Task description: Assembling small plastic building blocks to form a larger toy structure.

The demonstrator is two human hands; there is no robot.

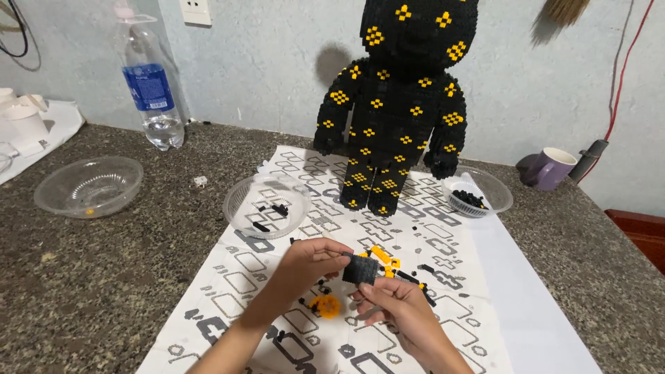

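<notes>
Both hands, left (308, 266) and right (395, 305), pinch one small black brick plate (361, 269) above the sheet's (485, 277) near edge. Three clear bowls (89, 185), one bottle (154, 90), one mug (552, 167) stand around.

two bare forearms enter from the lower edge of the view. left hand (309, 265): no glove, no ring, no watch or wrist strap visible. right hand (396, 299): likewise uncovered, no jewellery visible. no sleeve reaches either visible forearm. fingernails are short and unpainted where they show. no other part of the body is in view.
</notes>
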